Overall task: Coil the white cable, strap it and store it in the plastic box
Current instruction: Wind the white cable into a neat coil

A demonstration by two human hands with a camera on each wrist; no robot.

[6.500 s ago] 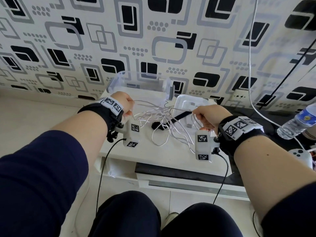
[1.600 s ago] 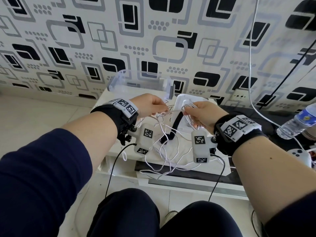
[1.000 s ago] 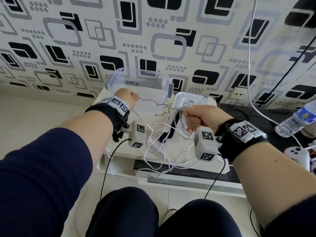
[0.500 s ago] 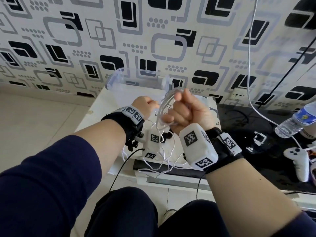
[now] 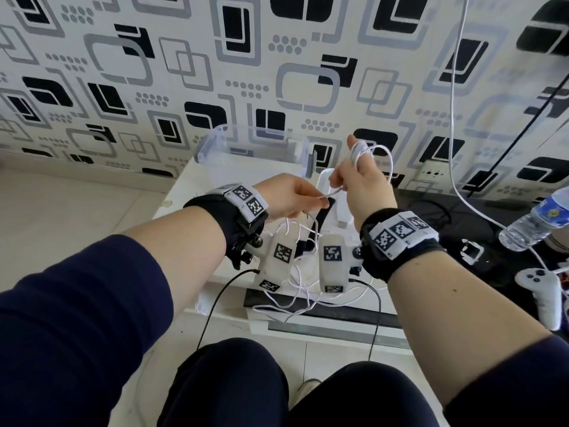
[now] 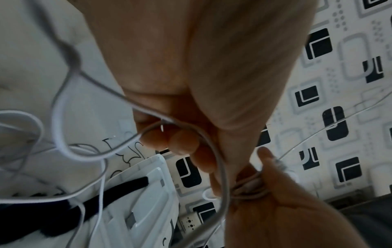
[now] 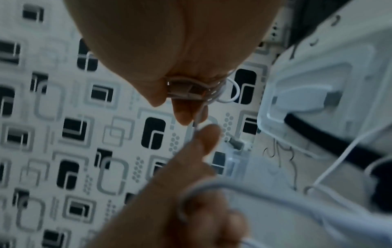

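1. Feeding the white cable (image 5: 388, 161) is the left hand (image 5: 288, 197), raised over the tabletop (image 5: 197, 192) with thumb and fingers pinched on a strand just beside the right hand. My advice: let the strand slide through that pinch with light, even drag so each turn lands neat.

2. Below and between the wrists, most of the cable hangs slack in a loose tangle, some of it draping over the tabletop's front edge. Judged from that, coiling is only begun; shake out crossings before they reach the pinch.

3. Behind the hands stands the clear plastic box (image 5: 255, 146), nothing visibly in it, with its white lid (image 6: 148, 198) to its right and a black strap (image 6: 118, 189) lying across the lid, within reach for tying.

4. Acting as the spool is the right hand (image 5: 365, 189), its fingers curled round several turns, with a wide loop arching off to its right. Keep new loops the same size as that one and stack them side by side.
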